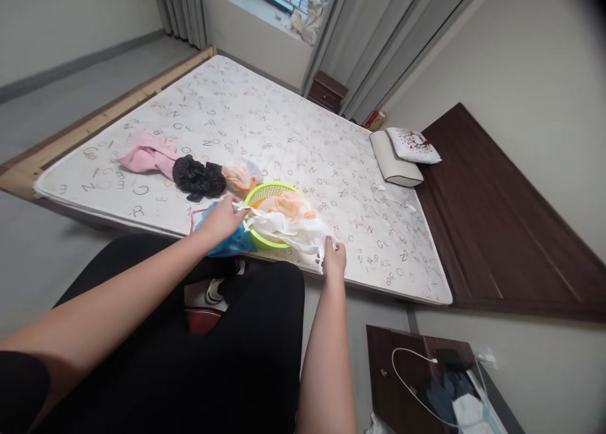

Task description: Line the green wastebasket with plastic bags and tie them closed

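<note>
A white plastic bag [298, 229] is stretched between my two hands, over the front of a yellow-green basket [269, 241]. My left hand [226, 216] pinches one end of the bag at the basket's left rim. At the right, my right hand [334, 257] grips the other end, near the mattress edge. Orange and pale plastic [288, 205] lies in the basket behind the white bag. Beneath my left hand is a blue plastic bag [231, 238]. Beyond it sit an orange and clear plastic bag [242, 174], a black plastic bag [199, 176] and a pink bag [149, 153].
All of these lie on a letter-patterned mattress [284, 137] in a wooden frame. A pillow [395, 156] and a cushion [413, 145] rest by the dark headboard [502, 226]. At lower right, a nightstand [398, 358] carries a white cable and a mask.
</note>
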The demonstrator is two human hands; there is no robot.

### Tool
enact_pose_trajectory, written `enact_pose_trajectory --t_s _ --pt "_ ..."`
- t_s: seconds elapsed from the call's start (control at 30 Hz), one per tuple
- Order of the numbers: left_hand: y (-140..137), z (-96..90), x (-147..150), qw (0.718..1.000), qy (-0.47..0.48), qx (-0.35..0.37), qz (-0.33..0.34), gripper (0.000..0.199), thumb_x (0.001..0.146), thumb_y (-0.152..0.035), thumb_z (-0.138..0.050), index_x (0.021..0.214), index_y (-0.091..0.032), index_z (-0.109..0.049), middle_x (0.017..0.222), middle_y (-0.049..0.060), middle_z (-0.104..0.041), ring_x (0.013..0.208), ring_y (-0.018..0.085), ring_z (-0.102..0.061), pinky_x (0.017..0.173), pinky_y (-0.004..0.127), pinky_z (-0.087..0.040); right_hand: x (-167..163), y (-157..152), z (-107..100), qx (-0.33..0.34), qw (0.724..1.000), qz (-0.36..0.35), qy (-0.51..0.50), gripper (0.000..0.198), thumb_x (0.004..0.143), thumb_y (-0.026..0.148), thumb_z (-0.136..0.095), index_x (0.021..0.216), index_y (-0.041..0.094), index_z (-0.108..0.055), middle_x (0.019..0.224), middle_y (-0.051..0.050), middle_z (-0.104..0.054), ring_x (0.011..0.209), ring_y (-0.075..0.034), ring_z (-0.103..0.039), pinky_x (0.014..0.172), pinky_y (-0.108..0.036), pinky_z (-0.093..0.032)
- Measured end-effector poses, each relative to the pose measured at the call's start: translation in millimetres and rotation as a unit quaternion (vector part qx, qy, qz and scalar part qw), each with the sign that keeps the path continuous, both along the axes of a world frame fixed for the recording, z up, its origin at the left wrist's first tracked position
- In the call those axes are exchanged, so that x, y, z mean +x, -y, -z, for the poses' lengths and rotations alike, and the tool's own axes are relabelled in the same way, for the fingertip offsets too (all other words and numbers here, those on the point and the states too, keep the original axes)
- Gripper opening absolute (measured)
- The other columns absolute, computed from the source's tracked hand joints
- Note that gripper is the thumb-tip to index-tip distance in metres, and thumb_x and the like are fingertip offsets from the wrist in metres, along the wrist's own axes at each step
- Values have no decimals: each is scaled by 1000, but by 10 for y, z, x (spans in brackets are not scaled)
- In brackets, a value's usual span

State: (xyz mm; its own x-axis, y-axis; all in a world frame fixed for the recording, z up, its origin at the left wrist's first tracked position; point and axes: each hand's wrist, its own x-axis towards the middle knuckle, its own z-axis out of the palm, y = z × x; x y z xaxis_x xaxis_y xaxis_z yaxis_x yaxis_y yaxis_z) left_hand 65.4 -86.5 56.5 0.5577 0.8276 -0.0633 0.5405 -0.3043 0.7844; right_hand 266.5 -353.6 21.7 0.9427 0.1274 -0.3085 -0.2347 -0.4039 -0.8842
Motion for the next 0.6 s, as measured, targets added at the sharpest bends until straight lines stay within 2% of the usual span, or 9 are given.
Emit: enact_pose_trajectory --t_s 0.07,0.13,0.2,0.27,0.33,0.4,0.5,0.57,0.6 --pt "9 35 -24 991 21 -130 -2 19 77 -36 -75 85 -19 -70 78 8 -69 78 26 -67 71 32 -52 -91 -6 -70 27 995 -20 -98 49 83 54 -69 117 22 -55 92 -5 -67 67 -20 -67 56 -35 -58" --pt "82 41 -8 959 89 -267 -14 11 78 -29 -71 77 -19 -68 80 8 -71 73 22 -66 65 29 -53 -197 -26 -132 53 987 -55 -143 44 79 45 -75 112 21 -58 93 -5 -70 65 -19 -69 54 -33 -59" --pt "175 -2 12 897 193 -393 -54 6 78 -24 -67 80 -18 -66 89 10 -73 72 20 -67 65 29 -56 -293 -41 -169 92 981 -79 -151 36 75 32 -78 103 20 -61 92 -4 -72 68 -18 -71 56 -31 -61" --pt "238 -70 10 818 281 -493 -99 4 78 -20 -64 78 -18 -59 88 11 -71 72 22 -70 66 34 -59 -364 -42 -177 161 973 -63 -150 36 70 21 -77 101 21 -60 92 -1 -72 72 -17 -72 63 -32 -64" --pt "247 -130 -15 745 333 -560 -147 9 77 -16 -61 76 -19 -52 80 10 -68 71 24 -71 67 39 -61 -404 -39 -166 251 954 -25 -160 44 65 10 -72 105 24 -58 95 1 -74 81 -18 -74 73 -37 -66" --pt "209 -159 -52 696 362 -590 -191 11 77 -13 -58 76 -20 -49 70 6 -61 63 21 -67 69 42 -63 -419 -48 -146 320 930 13 -182 53 62 3 -66 108 26 -55 98 3 -74 88 -19 -75 81 -40 -65" --pt "124 -152 -109 669 376 -606 -210 11 81 -13 -53 75 -20 -48 55 -4 -44 45 11 -48 69 39 -63 -413 -94 -114 348 913 62 -205 48 63 0 -61 103 26 -53 92 5 -73 88 -16 -74 81 -35 -64" --pt "83 -139 -150 675 375 -599 -211 10 82 -14 -52 75 -20 -50 52 -6 -39 42 9 -42 66 32 -61 -406 -137 -91 337 914 85 -209 37 67 2 -59 96 24 -53 84 5 -70 81 -13 -72 76 -28 -63" --pt "71 -137 -173 689 372 -586 -210 7 83 -15 -51 78 -19 -54 54 -4 -44 45 10 -45 65 29 -59 -407 -157 -78 329 916 92 -209 31 69 3 -57 92 23 -52 79 6 -68 76 -11 -71 73 -26 -62"
